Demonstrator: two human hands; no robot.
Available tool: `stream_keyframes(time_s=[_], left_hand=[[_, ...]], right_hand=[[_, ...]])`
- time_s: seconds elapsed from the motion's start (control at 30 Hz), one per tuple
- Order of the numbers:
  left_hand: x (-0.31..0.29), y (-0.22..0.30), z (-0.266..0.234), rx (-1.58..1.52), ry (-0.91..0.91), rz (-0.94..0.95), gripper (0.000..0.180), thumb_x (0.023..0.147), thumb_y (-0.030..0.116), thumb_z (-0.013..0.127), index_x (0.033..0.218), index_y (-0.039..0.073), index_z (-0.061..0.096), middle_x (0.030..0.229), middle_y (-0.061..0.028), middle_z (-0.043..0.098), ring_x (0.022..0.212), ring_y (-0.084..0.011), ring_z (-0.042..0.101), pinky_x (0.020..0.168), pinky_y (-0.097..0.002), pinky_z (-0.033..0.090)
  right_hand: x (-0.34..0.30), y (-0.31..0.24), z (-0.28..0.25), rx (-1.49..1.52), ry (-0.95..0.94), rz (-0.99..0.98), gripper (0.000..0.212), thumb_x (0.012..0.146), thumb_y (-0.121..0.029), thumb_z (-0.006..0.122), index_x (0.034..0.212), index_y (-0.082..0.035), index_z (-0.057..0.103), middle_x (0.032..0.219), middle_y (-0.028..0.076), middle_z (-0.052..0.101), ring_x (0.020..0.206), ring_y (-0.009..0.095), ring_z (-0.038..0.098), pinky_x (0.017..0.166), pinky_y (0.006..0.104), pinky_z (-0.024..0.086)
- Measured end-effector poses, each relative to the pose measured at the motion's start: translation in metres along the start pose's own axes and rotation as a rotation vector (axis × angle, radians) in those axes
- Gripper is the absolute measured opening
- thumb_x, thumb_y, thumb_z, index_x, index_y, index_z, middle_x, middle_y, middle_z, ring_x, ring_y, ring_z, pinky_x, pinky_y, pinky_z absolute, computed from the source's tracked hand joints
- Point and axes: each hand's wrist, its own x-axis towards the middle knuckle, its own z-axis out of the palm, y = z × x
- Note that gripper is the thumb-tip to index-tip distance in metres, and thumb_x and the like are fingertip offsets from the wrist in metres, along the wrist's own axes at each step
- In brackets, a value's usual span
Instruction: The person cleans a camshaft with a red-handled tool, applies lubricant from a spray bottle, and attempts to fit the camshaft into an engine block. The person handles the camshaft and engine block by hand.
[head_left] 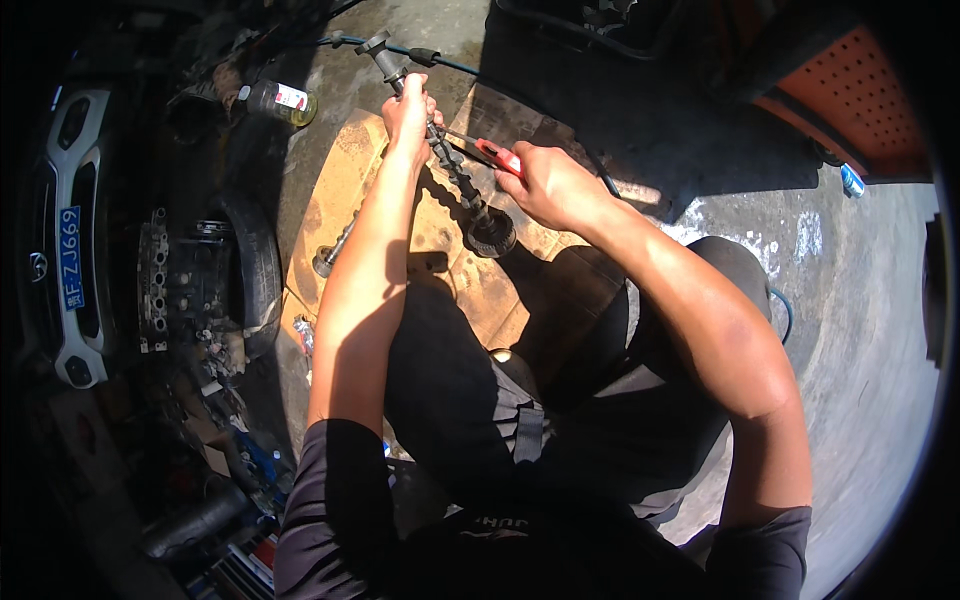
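Note:
A dark metal camshaft stands tilted over a sheet of cardboard, its toothed gear end lowest and nearest me. My left hand is closed around its upper part, below the flanged far end. My right hand grips a red-handled tool with a thin metal blade. The blade points left at the camshaft, just below my left hand; whether it touches cannot be made out. Partly hidden by my left forearm, another metal shaft lies on the cardboard.
Left of the cardboard are a tyre and an engine cylinder head. A bottle of yellowish liquid lies beyond. A white car front stands far left. An orange perforated cabinet is at the upper right, and a dark hose runs behind.

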Motion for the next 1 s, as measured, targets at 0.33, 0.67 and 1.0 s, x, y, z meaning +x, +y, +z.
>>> stream_keyframes(time_s=[0.33, 0.67, 1.0], left_hand=[[-0.0012, -0.0016, 0.0009, 0.013, 0.011, 0.011, 0.03, 0.085, 0.028, 0.063, 0.067, 0.011, 0.046, 0.055, -0.0019, 0.045, 0.044, -0.0159, 0.046, 0.044, -0.0329, 0.04], [-0.0008, -0.0005, -0.0001, 0.032, 0.02, -0.005, 0.032, 0.085, 0.032, 0.064, 0.068, 0.013, 0.044, 0.056, -0.0005, 0.044, 0.046, -0.0155, 0.046, 0.048, -0.0338, 0.041], [0.0004, -0.0015, -0.0025, 0.001, 0.041, 0.004, 0.028, 0.084, 0.027, 0.063, 0.071, 0.008, 0.047, 0.056, -0.0034, 0.046, 0.044, -0.016, 0.048, 0.045, -0.0332, 0.041]], right_hand=[[0.0083, -0.0026, 0.0069, 0.009, 0.009, -0.005, 0.031, 0.092, -0.026, 0.061, 0.096, 0.005, 0.059, 0.081, 0.028, 0.065, 0.083, 0.045, 0.064, 0.074, 0.0492, 0.051], [0.0083, -0.0048, 0.0065, -0.027, -0.019, 0.007, 0.032, 0.093, -0.026, 0.06, 0.097, 0.005, 0.059, 0.081, 0.029, 0.065, 0.084, 0.044, 0.064, 0.075, 0.0493, 0.051], [0.0083, -0.0062, 0.0067, -0.049, -0.016, 0.017, 0.032, 0.093, -0.027, 0.06, 0.097, 0.005, 0.059, 0.082, 0.028, 0.065, 0.084, 0.045, 0.064, 0.075, 0.049, 0.051]])
